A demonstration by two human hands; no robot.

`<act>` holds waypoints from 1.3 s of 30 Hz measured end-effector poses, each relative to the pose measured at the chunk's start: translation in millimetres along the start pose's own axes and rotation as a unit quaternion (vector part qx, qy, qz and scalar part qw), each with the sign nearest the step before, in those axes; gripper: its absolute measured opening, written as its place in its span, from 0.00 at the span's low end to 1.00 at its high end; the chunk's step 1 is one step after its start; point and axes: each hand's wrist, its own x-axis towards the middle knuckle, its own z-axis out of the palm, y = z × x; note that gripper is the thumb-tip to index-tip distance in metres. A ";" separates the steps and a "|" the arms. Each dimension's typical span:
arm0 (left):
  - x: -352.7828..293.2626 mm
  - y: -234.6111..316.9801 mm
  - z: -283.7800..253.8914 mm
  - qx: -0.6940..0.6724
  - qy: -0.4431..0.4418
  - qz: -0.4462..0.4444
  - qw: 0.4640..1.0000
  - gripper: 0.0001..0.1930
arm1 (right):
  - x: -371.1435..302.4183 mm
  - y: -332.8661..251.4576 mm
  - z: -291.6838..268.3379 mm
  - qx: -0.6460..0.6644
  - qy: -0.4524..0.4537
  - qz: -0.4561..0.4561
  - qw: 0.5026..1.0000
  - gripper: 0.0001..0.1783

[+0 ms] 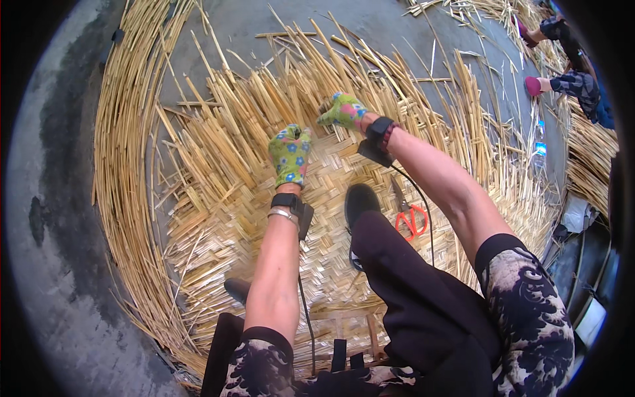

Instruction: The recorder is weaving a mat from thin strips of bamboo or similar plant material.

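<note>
Head view: I stand near a person who works low over a grey floor (pixel 59 284), with both arms stretched forward.
Woven mat: the pale mat (pixel 324 281) lies flat on this floor, under the person's feet; its far part is at the hands. The body's weight there probably helps to keep it from sliding.
Loose strips: a long, curved row of strips (pixel 129 112) lies along the left side, perhaps so that it is in reach and not on the weave.
Unwoven ends: many strip ends (pixel 231 109) stick out beyond the far edge, fanned and uneven, I suppose because they are left free there.
Co-worker: at the upper right, patterned trousers (pixel 575 85) and a red shoe (pixel 532 86) show, well apart from the mat's middle.
Left hand: the gloved left hand (pixel 290 157) is curled, fingers folded inward, at the border of weave and loose ends.
Right hand: the gloved right hand (pixel 342 111) is bent, fingertips toward the left one, near but apart. Whether either pinches a strip, I cannot tell.
Scissors: orange-handled scissors (pixel 405 210) rest on the mat beside the right shoe (pixel 362 200), likely for quick reach.
</note>
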 end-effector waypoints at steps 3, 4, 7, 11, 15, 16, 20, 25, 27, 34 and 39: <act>1.2 0.4 4.3 0.003 0.003 -0.017 1.000 0.13 | -11.7 9.9 17.7 0.068 0.119 0.027 0.990 0.15; 1.4 -0.7 7.4 0.004 0.021 -0.013 1.000 0.12 | -14.6 12.7 18.8 0.167 0.104 0.032 0.980 0.15; 2.8 -3.5 16.4 0.052 0.000 0.082 0.995 0.09 | -14.7 17.5 12.1 0.280 0.045 0.033 0.958 0.14; 7.2 -16.6 22.3 0.090 -0.038 0.112 0.989 0.12 | -18.2 21.5 16.1 0.421 0.089 0.004 0.903 0.11; 6.2 -17.4 26.8 0.120 -0.067 0.100 0.985 0.15 | -32.4 34.5 24.8 0.531 0.169 0.020 0.830 0.12; 4.6 -15.9 25.7 0.079 -0.056 0.098 0.991 0.14 | -33.0 35.2 28.3 0.519 0.195 0.040 0.831 0.13; 2.3 -8.7 33.4 0.141 -0.075 0.105 0.982 0.14 | -36.3 59.6 34.6 0.446 0.252 0.064 0.857 0.14; -1.7 -11.4 40.1 0.101 0.038 0.131 0.985 0.12 | -44.9 52.8 27.4 0.534 0.243 0.034 0.809 0.13; -5.3 12.0 48.8 0.015 0.072 0.141 0.987 0.12 | -53.8 56.5 20.5 0.523 0.260 0.053 0.810 0.12; 15.1 33.9 69.4 0.092 -0.066 0.208 0.972 0.05 | -65.1 39.1 -6.7 0.379 0.244 0.016 0.892 0.15; 14.7 38.8 69.9 0.088 -0.046 0.211 0.972 0.02 | -44.5 52.3 -57.8 0.091 0.218 0.032 0.971 0.30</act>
